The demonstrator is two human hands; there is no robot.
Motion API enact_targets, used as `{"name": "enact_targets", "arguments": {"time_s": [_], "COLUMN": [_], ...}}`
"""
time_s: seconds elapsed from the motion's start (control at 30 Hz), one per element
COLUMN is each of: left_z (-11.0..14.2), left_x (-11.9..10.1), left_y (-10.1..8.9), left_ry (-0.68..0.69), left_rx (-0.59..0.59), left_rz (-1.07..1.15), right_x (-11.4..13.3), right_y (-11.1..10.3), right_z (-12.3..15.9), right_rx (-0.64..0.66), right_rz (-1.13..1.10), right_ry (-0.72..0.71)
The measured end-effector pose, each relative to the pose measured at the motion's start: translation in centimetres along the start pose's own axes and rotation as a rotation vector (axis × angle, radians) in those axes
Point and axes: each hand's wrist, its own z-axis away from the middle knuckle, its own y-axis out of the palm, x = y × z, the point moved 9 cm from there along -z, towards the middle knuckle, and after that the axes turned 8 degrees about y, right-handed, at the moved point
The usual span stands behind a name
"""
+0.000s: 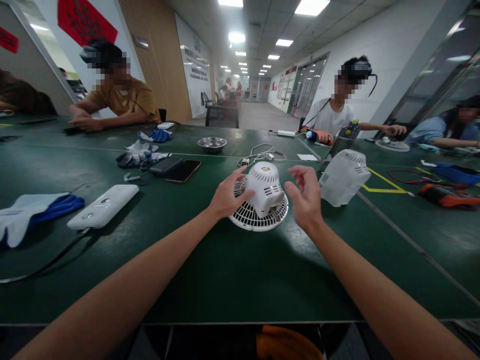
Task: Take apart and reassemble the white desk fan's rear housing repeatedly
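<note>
A white fan head [264,187] lies grille down on the green table, its vented motor housing facing up. My left hand [231,192] is at the left side of the housing, thumb and fingers spread around it; its thumb appears to touch the white plastic. To the right of the fan hovers my right hand [305,195], fingers partly curled and apart, holding nothing. Just beyond that hand stands a white vented plastic housing [344,178]. Behind the fan lies a coiled white cable [260,154].
On the left are a white power bank [104,206], gloves [35,212] and a phone [183,171]. A metal bowl [212,144] sits farther back. To the right lie an orange-and-black meter [450,195] and a dark bottle [343,137]. Several people sit around the table.
</note>
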Motion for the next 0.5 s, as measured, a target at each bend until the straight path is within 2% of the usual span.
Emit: {"name": "enact_targets", "arguments": {"time_s": [0.1, 0.17, 0.23, 0.33, 0.5], "left_z": [0.7, 1.4, 2.0, 2.2, 2.1], "left_x": [3.7, 5.9, 7.1, 7.1, 5.7], "left_y": [-1.9, -1.9, -1.5, -1.3, -2.3], "left_ry": [-0.269, -0.461, -0.56, -0.567, -0.463], "left_rx": [-0.147, -0.107, -0.038, -0.023, -0.19], "left_rz": [-0.068, -0.082, -0.073, -0.026, 0.121], "right_x": [-1.4, -1.9, -2.4, -2.8, -3.7], "right_y": [3.0, 4.6, 5.4, 5.2, 3.7], "right_z": [1.2, 2.3, 3.0, 3.3, 2.8], "right_rx": [0.157, 0.28, 0.353, 0.37, 0.361], "right_rz": [0.135, 0.163, 0.171, 0.211, 0.222], "right_ry": [0.071, 0.127, 0.183, 0.254, 0.337]}}
